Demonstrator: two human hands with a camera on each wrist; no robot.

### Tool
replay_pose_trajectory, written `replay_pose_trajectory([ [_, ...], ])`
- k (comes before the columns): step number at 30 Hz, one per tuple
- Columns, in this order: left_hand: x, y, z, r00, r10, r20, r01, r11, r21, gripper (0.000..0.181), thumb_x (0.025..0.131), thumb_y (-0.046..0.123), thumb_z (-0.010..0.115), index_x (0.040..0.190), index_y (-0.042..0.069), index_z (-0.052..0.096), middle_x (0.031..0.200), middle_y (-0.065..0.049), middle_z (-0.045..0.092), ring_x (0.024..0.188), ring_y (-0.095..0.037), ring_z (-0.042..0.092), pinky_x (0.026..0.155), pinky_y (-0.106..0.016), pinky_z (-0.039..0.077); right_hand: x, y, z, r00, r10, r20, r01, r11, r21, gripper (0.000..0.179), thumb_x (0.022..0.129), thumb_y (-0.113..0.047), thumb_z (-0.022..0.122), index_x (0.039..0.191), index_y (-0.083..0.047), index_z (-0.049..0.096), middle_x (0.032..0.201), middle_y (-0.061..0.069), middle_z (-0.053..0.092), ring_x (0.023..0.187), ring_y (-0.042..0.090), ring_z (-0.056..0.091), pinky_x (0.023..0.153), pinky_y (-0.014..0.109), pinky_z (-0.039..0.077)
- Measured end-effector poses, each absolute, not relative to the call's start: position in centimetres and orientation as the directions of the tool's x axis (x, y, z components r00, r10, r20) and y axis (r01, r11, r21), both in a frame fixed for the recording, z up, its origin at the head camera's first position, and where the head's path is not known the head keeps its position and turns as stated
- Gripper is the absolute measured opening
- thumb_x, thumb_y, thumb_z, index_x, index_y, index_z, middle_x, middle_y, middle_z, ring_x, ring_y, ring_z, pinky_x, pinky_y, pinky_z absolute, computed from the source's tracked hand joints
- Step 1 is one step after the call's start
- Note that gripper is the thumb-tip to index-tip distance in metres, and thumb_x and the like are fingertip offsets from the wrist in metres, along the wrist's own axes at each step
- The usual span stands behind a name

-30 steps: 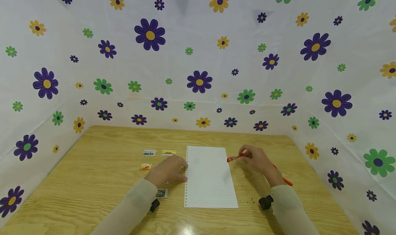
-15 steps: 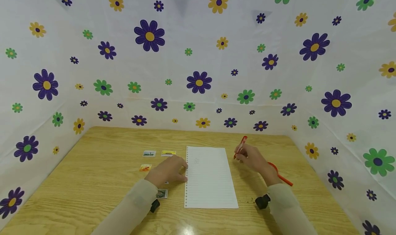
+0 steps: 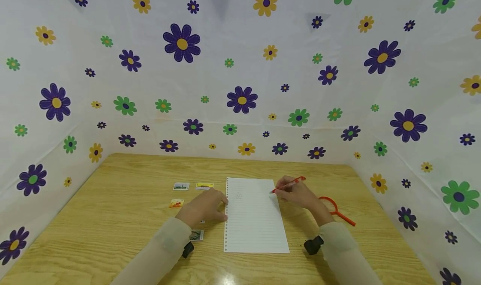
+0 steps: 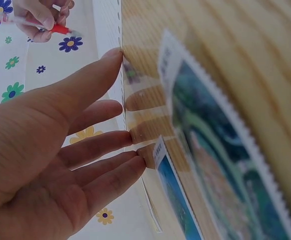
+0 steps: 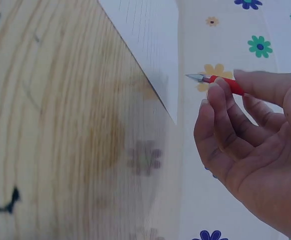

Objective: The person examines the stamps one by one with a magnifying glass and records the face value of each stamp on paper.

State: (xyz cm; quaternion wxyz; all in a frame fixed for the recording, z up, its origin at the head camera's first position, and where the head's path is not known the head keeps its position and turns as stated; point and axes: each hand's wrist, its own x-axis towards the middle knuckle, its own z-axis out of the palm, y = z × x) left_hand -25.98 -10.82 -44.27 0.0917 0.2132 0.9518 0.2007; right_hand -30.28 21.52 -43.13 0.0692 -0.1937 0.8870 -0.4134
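Note:
A lined sheet of loose-leaf paper [image 3: 255, 222] lies on the wooden table, holes along its left side, with faint pencil-like marks near its upper left. My left hand [image 3: 203, 208] rests at that left edge, fingers extended and fingertips down on the border in the left wrist view. Between thumb and fingers my right hand [image 3: 298, 193] pinches a red pen [image 3: 287, 186]. Its bare metal tip points left, over the paper's upper right edge. In the right wrist view the pen tip [image 5: 198, 77] stands out past the fingers, above the table surface.
Several postage stamps lie left of the paper, among them a yellow one [image 3: 204, 185], an orange one [image 3: 176, 203] and a green one [image 4: 220, 160] partly behind the left wrist. A red magnifying glass [image 3: 343, 218] lies right of the right forearm. Flowered cloth [image 3: 210, 76] walls the table.
My right hand has turned the pen from tip hidden to writing angle and moved left to the paper's edge, uncovering the magnifying glass. The left hand has stayed in place.

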Motion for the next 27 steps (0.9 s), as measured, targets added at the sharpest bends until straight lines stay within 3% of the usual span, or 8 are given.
replay_pose_trajectory([
  [5, -25.9, -10.7, -44.1, -0.893, 0.441, -0.086, 0.369, 0.830, 0.419, 0.044, 0.085, 0.027, 0.086, 0.122, 0.006, 0.074, 0.134, -0.010, 0.070, 0.133, -0.033, 0.060, 0.114, -0.048, 0.048, -30.3, 20.9, -43.1, -0.911, -0.412, 0.000, -0.219, 0.487, -0.846, 0.019, 0.099, -0.011, 0.068, 0.108, 0.004, 0.060, 0.098, 0.016, 0.064, 0.081, 0.023, 0.061, 0.071, 0.025, 0.057],
  [10, -25.9, -10.7, -44.1, -0.894, 0.440, -0.088, 0.369, 0.832, 0.414, 0.044, 0.085, 0.027, 0.086, 0.122, 0.006, 0.074, 0.133, -0.010, 0.070, 0.132, -0.033, 0.060, 0.114, -0.048, 0.047, -30.7, 20.4, -43.4, -0.913, -0.408, -0.025, -0.194, 0.486, -0.852, 0.025, 0.099, -0.013, 0.068, 0.117, 0.005, 0.064, 0.105, 0.022, 0.069, 0.083, 0.023, 0.067, 0.079, 0.033, 0.063],
  [18, -25.9, -10.8, -44.1, -0.895, 0.436, -0.093, 0.363, 0.834, 0.415, 0.044, 0.086, 0.028, 0.085, 0.123, 0.007, 0.074, 0.134, -0.010, 0.069, 0.133, -0.033, 0.059, 0.115, -0.048, 0.047, -31.2, 19.6, -44.3, -0.911, -0.406, -0.076, -0.126, 0.447, -0.885, 0.028, 0.100, -0.018, 0.068, 0.122, -0.001, 0.070, 0.117, 0.020, 0.073, 0.090, 0.017, 0.070, 0.083, 0.027, 0.062],
  [27, -26.1, -10.8, -44.2, -0.892, 0.442, -0.096, 0.369, 0.834, 0.410, 0.045, 0.086, 0.028, 0.085, 0.123, 0.007, 0.074, 0.135, -0.010, 0.070, 0.133, -0.033, 0.060, 0.114, -0.048, 0.048, -31.8, 18.6, -44.8, -0.917, -0.361, -0.170, -0.022, 0.470, -0.883, 0.026, 0.096, -0.024, 0.074, 0.116, -0.008, 0.074, 0.111, 0.005, 0.076, 0.091, 0.014, 0.070, 0.086, 0.028, 0.060],
])
